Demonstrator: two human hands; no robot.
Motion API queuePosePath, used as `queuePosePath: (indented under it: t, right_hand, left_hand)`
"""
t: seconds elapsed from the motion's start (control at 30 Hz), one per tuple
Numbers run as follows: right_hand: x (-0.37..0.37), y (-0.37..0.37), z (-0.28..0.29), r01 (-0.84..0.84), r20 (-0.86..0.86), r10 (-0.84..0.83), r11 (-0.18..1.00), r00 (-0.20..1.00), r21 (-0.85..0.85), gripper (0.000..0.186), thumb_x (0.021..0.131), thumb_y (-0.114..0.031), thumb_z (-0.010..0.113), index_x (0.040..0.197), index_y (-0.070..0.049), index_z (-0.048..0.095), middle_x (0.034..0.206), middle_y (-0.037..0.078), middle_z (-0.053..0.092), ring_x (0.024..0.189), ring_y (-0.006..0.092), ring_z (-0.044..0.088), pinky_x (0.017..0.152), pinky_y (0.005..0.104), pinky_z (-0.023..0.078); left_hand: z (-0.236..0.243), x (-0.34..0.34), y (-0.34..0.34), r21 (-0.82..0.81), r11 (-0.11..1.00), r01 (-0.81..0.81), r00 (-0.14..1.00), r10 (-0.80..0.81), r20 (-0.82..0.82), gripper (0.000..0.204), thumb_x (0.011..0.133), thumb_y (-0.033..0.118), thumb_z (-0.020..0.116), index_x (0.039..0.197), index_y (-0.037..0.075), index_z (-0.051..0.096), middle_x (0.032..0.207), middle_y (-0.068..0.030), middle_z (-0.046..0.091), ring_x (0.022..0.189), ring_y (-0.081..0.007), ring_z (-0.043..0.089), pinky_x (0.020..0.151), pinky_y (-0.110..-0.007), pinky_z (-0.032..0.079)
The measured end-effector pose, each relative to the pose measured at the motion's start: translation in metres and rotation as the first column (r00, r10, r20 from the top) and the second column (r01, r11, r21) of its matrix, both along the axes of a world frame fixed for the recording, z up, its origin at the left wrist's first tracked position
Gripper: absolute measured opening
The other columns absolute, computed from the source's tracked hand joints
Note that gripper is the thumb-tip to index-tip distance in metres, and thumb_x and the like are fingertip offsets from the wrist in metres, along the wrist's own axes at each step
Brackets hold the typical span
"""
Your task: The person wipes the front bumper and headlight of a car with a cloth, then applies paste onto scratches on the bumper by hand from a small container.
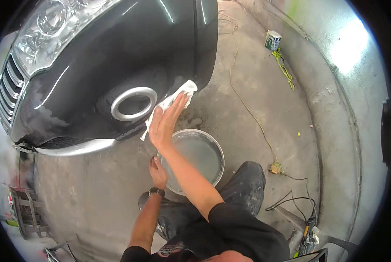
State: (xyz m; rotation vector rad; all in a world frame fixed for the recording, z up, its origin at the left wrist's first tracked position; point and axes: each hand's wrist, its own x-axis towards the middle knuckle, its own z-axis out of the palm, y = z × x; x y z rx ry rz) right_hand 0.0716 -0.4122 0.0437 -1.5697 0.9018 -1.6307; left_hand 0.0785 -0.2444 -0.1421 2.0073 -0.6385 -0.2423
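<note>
While my right hand (162, 127), fingers together, presses the white cloth (188, 87) against the bumper (84, 111), my left hand (158, 174), whose grip I cannot tell, is beside the bucket (222, 153), with cord (248, 109) and can (272, 40) beyond.

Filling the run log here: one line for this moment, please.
Right hand: flat on white cloth against dark bumper | Left hand: beside bucket, contact unclear
</note>
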Motion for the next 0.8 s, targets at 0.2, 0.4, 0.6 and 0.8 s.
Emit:
queuePosePath:
  t: [0.2, 0.4, 0.6, 0.8]
  right_hand:
    - [-0.019, -0.054, 0.003, 0.008, -0.001, -0.009, 0.989, 1.0, -0.148, 0.07, 0.109, -0.033, 0.036, 0.162, 0.004, 0.009, 0.168, 0.03, 0.005, 0.155, 0.0483, 0.005, 0.122, 0.0615, 0.007]
    - [-0.019, -0.051, -0.001, -0.012, 0.001, 0.013, 0.987, 1.0, -0.158, 0.071, 0.106, -0.029, 0.04, 0.162, 0.003, 0.012, 0.167, 0.031, 0.009, 0.155, 0.0483, 0.008, 0.121, 0.0643, 0.007]
    - [-0.048, -0.064, -0.011, -0.057, -0.101, 0.036, 0.974, 0.994, -0.221, 0.057, 0.105, -0.015, 0.042, 0.156, 0.005, 0.027, 0.161, 0.03, 0.028, 0.154, 0.0443, 0.02, 0.123, 0.0561, 0.015]
    - [-0.1, -0.04, -0.036, -0.184, 0.069, 0.183, 0.983, 0.981, 0.009, 0.041, 0.107, -0.016, 0.042, 0.14, 0.006, 0.052, 0.125, 0.021, 0.066, 0.114, 0.0274, 0.064, 0.101, 0.0372, 0.047]
  left_hand:
    - [0.009, 0.001, -0.006, 0.112, 0.993, -0.038, 0.999, 0.04, -0.01, 0.057, 0.11, 0.039, 0.036, 0.127, -0.01, 0.059, 0.131, -0.0328, 0.058, 0.126, -0.0477, 0.05, 0.107, -0.051, 0.039]
    - [0.014, 0.0, -0.003, 0.112, 0.994, -0.005, 0.997, -0.004, 0.078, 0.068, 0.109, 0.047, 0.034, 0.128, -0.014, 0.056, 0.126, -0.0348, 0.059, 0.116, -0.0485, 0.056, 0.104, -0.047, 0.041]
    - [0.002, 0.001, -0.005, 0.139, 0.99, -0.037, 0.999, 0.032, 0.037, 0.058, 0.11, 0.039, 0.035, 0.13, -0.011, 0.057, 0.131, -0.0354, 0.056, 0.121, -0.0502, 0.053, 0.104, -0.051, 0.042]
    - [0.004, 0.006, -0.003, 0.151, 0.989, 0.005, 1.0, -0.001, -0.023, 0.058, 0.11, 0.038, 0.035, 0.127, -0.012, 0.058, 0.129, -0.0361, 0.057, 0.118, -0.0506, 0.055, 0.102, -0.051, 0.044]
